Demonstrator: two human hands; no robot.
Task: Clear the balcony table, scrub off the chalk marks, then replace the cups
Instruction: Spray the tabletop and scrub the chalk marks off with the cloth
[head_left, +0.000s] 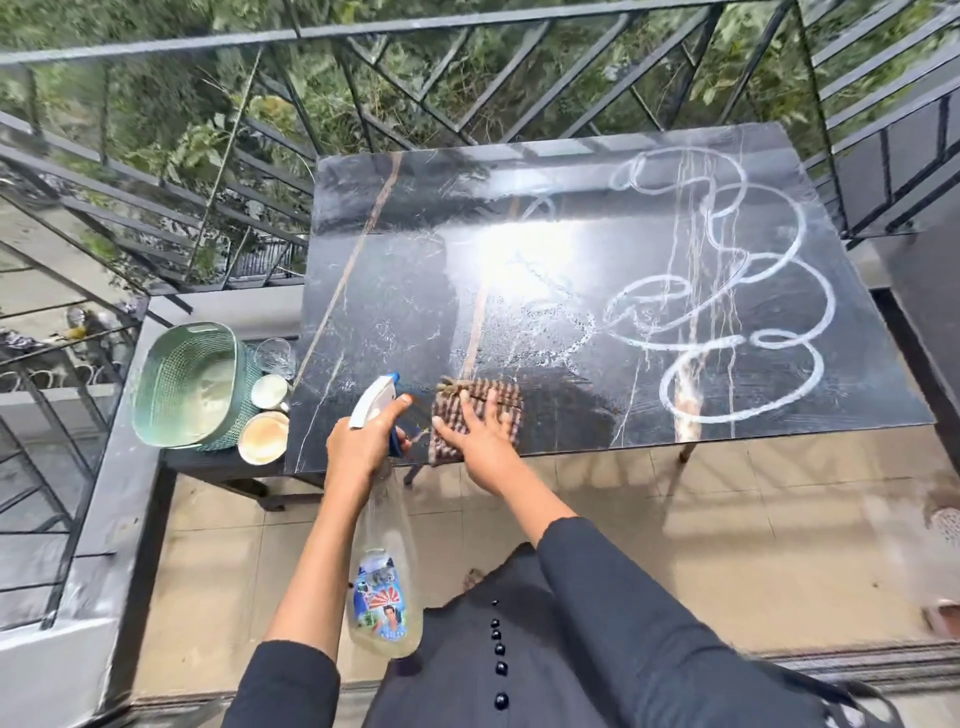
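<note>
Chalk marks (727, 291) cover the right half of the dark marble-patterned tabletop (395, 249) in looping white lines, with thin runs streaking down through them. Toward the centre the marks are fainter and speckled with wet droplets, under a bright glare.

Head view, near edge of the tabletop: the right hand (480, 441) lies flat, fingers spread, pressing on a brown ribbed scrubbing cloth (501, 400); its grip is an open palm on the cloth, not a closed grasp. The cloth's near edge hangs slightly over the rim of the tabletop. The left hand (363, 441) is clenched around the neck of a clear spray bottle (384, 587), index finger on the trigger of the white and blue nozzle, which points toward the tabletop just beside the cloth. The bottle hangs below the hand, holding pale liquid, with a colourful label.

Left of the tabletop, on a lower dark ledge (208, 462), stands a green woven basket (192, 384), tilted with its opening toward the camera. Just beside it sit two cups (265, 436), one behind the other, and a clear glass (272, 353) farther back, all close to the tabletop's left edge.

A black metal railing (363, 31) encloses the balcony, with green foliage beyond. The floor (623, 545) is pale tile. Both sleeves are dark.
</note>
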